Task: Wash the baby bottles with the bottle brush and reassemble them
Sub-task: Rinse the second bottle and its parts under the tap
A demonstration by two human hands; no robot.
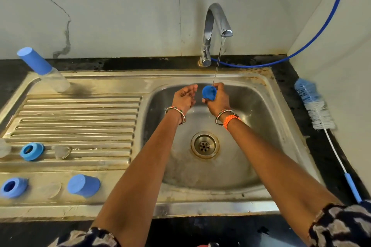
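The sink (pixel 267 94) is stainless steel, dull and scuffed, with rusty stains round the rim. The tap (pixel 212 32) is shiny chrome. The caps (pixel 83 185) and rings (pixel 31 151) look like matt blue plastic, the bottle (pixel 55 80) clear plastic. The brush (pixel 315 104) has fuzzy bristles. Tabletop (pixel 333 158) is dark stone, the wall (pixel 100 16) glossy marble-look.

Pretty worn stainless sink (pixel 267 94) here, with a round drain (pixel 204 145) in the middle of the basin and a ribbed drainboard (pixel 80 118) on its left. Chrome tap (pixel 213 30) at the back is running a thin stream of water. A blue hose (pixel 313 40) loops behind the tap and up the marble-look wall (pixel 100 16). Black countertop (pixel 321 146) all around.
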